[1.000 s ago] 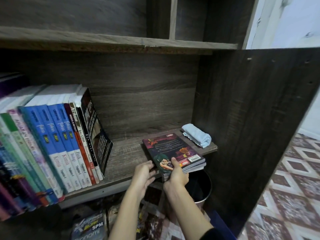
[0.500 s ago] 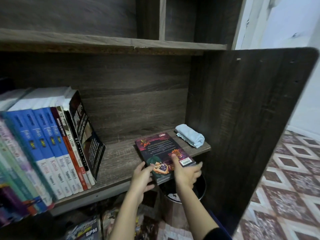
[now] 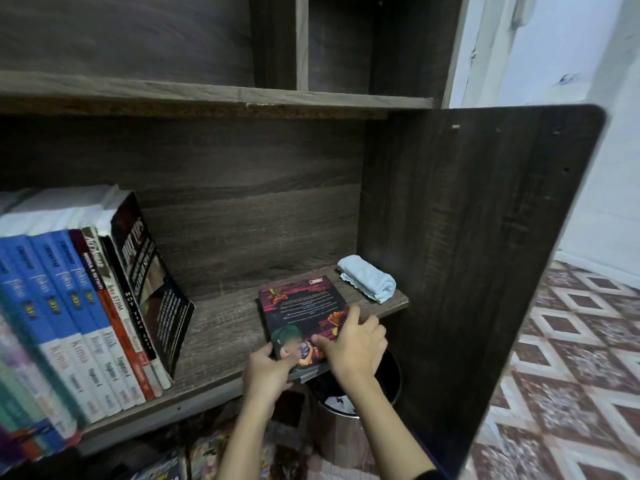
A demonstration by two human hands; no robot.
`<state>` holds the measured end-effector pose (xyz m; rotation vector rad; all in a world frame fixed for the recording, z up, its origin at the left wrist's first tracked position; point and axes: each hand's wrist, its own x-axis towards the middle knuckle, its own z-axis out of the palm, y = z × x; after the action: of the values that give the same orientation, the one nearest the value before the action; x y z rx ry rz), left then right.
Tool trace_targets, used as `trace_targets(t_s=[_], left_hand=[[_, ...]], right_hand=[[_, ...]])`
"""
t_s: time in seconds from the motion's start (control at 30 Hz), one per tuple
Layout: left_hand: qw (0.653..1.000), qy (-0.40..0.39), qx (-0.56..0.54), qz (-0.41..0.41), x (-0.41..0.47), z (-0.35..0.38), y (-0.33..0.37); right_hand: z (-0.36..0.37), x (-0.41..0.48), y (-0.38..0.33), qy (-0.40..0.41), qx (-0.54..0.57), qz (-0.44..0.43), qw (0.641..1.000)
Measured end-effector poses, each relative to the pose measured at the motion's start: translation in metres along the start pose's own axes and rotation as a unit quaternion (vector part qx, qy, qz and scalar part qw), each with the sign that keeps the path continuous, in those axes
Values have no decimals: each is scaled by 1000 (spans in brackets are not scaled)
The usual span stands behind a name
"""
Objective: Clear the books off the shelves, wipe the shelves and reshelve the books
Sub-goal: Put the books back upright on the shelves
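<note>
overhanging the front of the shelf point(image 3: 221, 327), a book point(image 3: 301, 306) was grasped by both: left grip point(image 3: 266, 372) pinching its near corner, right grip point(image 3: 353, 344) curled over its right side; a cloth point(image 3: 369, 283) lay behind.

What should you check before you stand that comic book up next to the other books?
1. The left hand grips the comic book at its near corner: ok.
2. The right hand holds its right edge: ok.
3. Bare shelf between it and the black book: ok.
4. The black book stands upright: not ok, it tilts against the textbooks.
5. The blue cloth lies apart from the comic book: ok.
6. Shelf already wiped: cannot tell.
</note>
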<state>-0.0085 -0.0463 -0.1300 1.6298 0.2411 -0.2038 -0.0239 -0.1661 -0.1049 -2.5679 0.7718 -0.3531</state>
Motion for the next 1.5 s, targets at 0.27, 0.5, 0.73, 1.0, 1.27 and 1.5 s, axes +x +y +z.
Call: trace_targets(t_s=[0.27, 0.5, 0.73, 1.0, 1.27, 1.5], left_hand=[[1000, 16, -3, -13, 9, -21, 4], [997, 6, 5, 75, -1, -43, 20], [969, 122, 90, 195, -3, -62, 59], [764, 328, 178, 526, -50, -109, 119], [709, 287, 487, 421, -53, -165, 117], [695, 293, 523, 397, -39, -165, 112]], right_hand=[[-13, 23, 9, -154, 342, 139, 916], [-25, 13, -4, -292, 535, 109, 785], [-39, -4, -53, -235, 613, -53, 753], [16, -42, -118, -79, 517, -196, 829], [68, -81, -132, -160, 447, -262, 840], [73, -65, -138, -366, 429, -232, 793]])
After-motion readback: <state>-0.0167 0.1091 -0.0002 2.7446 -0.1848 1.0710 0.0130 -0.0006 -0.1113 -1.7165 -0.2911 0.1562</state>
